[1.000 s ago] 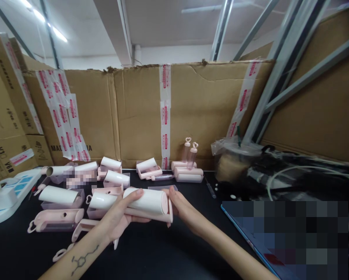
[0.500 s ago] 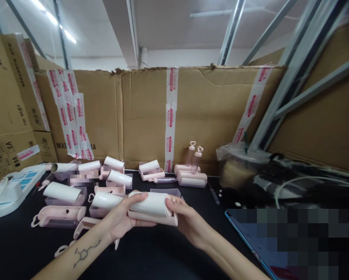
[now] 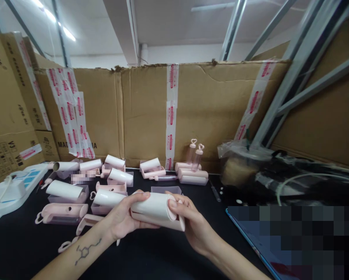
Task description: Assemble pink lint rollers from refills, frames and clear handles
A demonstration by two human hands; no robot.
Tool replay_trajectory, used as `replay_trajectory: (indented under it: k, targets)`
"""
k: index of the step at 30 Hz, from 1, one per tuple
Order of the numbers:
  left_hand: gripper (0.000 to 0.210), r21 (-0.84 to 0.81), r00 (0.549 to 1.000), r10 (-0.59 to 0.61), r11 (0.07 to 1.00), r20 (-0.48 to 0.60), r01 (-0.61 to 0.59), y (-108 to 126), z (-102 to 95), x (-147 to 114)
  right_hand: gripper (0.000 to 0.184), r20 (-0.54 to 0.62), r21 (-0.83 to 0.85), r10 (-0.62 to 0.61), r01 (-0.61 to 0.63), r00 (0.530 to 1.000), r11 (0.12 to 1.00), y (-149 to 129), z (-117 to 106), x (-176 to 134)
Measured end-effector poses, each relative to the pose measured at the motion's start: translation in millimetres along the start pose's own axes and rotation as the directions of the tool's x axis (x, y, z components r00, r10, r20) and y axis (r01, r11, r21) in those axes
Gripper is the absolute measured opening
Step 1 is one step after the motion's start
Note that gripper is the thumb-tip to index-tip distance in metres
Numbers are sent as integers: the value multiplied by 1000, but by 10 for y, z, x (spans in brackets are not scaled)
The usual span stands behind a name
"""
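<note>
Between my two hands is a white roll (image 3: 153, 204) set against a pale pink plastic casing (image 3: 168, 223), held above the black tabletop. My left hand (image 3: 124, 219) grips the left end, thumb on top and fingers underneath. At the other end, my right hand (image 3: 190, 216) has its thumb on the roll's end face, with the fingers partly hidden behind. Just behind the roll lies a clear purplish tray (image 3: 166, 189). Close to my left forearm are another white roll (image 3: 108, 197) on a similar tray and a curved pink part (image 3: 88, 222).
Several white rolls, trays and pink casings (image 3: 65, 210) spread over the left side. Two clear tubes with heart-shaped tops (image 3: 197, 157) stand behind pink rollers (image 3: 193, 176). A power strip (image 3: 22, 194) is far left, a tablet-like device (image 3: 250, 237) right, a cardboard wall (image 3: 145, 112) behind.
The held roll and casing have shifted slightly right, and the casing's right end now tilts further down and away from the roll. My right hand has moved right a little.
</note>
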State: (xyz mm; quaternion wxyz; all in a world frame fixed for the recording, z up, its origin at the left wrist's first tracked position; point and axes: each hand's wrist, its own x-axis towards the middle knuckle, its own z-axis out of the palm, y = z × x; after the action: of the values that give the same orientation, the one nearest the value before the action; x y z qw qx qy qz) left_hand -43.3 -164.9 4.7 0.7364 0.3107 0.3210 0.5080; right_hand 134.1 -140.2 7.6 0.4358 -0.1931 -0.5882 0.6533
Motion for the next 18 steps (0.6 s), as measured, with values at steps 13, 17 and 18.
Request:
replay_trajectory:
  k: [13,17,18]
  targets:
    - [27,124,978,207,971,-9,-205,24,-14,1,49,188,-833,-363,344,913,433,-179,-271,58]
    - [30,185,947,320,932,-21,-311,-10,7,0,59,130,-820,-365,306,922,484,-214,-368,143]
    - [31,206,940,339,922,-19,-329,-24,13,-2,57,108,-782,-356,301,928,547,-224,-354,153]
